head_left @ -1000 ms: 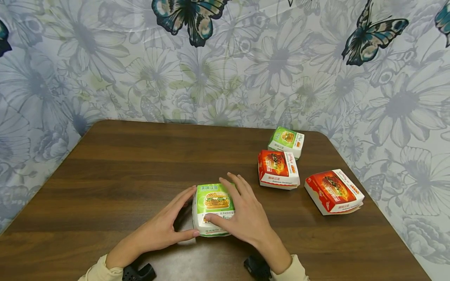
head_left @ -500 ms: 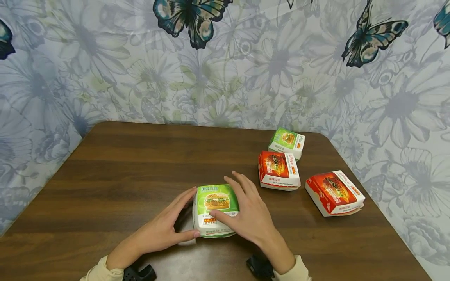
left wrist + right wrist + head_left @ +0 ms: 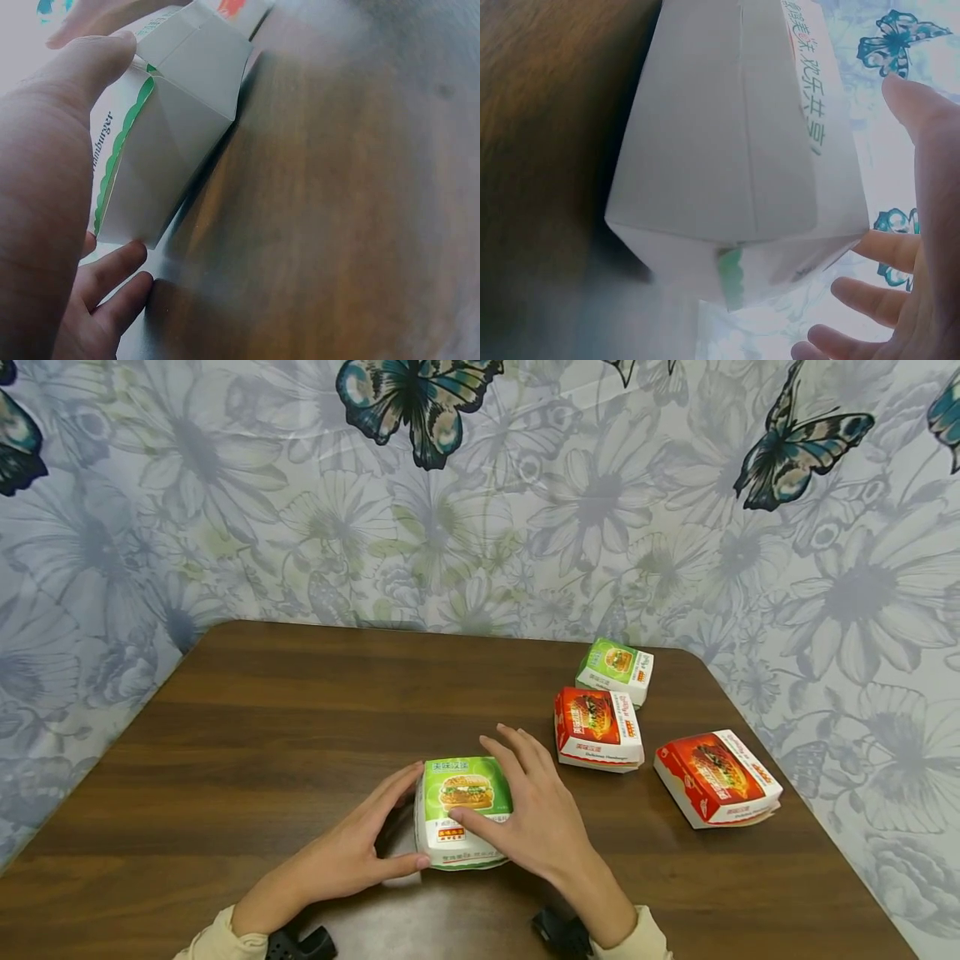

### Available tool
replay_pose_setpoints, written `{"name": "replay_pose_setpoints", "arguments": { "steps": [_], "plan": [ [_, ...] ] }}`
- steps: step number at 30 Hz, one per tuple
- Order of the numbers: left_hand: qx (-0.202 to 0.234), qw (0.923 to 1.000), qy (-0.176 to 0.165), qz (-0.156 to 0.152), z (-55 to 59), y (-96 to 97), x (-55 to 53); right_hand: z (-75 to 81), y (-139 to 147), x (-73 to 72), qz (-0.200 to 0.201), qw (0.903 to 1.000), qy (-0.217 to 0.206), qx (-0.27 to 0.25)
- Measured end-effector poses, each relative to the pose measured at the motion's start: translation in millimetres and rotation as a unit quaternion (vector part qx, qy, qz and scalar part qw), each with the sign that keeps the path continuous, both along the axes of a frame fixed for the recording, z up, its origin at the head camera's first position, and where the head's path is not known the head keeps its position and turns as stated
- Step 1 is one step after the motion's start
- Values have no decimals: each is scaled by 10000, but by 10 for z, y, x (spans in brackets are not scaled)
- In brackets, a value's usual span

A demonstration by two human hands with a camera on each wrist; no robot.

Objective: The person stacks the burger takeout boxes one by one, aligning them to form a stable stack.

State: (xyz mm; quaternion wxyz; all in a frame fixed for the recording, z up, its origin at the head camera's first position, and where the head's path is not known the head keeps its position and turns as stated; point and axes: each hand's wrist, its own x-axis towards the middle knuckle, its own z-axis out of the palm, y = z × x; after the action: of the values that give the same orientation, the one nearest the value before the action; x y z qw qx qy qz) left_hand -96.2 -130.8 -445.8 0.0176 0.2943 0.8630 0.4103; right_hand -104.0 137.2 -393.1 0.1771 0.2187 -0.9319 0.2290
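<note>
A green-and-white hamburger box (image 3: 467,793) sits on the table between both hands. My left hand (image 3: 347,852) spans its left side, with the thumb at the near corner and fingers at the far one. In the left wrist view the thumb (image 3: 112,56) lies against the box (image 3: 180,127), and two fingertips (image 3: 124,262) reach its lower far corner. The right hand (image 3: 534,814) is spread over the box's right edge, thumb across the top and fingers extended. Its fingers (image 3: 874,296) stand apart from one another beside the white box (image 3: 697,135) in the right wrist view.
Two red hamburger boxes stand to the right: one (image 3: 597,727) behind the right hand, the other (image 3: 717,777) near the table's right edge. Behind them is a smaller-looking green box (image 3: 615,668). A floral cloth with butterflies (image 3: 420,406) hangs behind the brown table (image 3: 300,710).
The right hand has shifted slightly right, uncovering more of the green box's top. The left hand keeps its hold, and the whole head view has drifted a little.
</note>
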Motion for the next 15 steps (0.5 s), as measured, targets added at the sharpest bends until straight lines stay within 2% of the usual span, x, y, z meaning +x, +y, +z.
{"name": "replay_pose_setpoints", "arguments": {
  "steps": [9,15],
  "plan": [
    [23,10000,-18,9,2,-4,2,37,32,-25,-4,10000,-61,-60],
    [27,10000,11,18,-3,-6,5,83,69,-48,47,9999,39,-86]
  ]
}}
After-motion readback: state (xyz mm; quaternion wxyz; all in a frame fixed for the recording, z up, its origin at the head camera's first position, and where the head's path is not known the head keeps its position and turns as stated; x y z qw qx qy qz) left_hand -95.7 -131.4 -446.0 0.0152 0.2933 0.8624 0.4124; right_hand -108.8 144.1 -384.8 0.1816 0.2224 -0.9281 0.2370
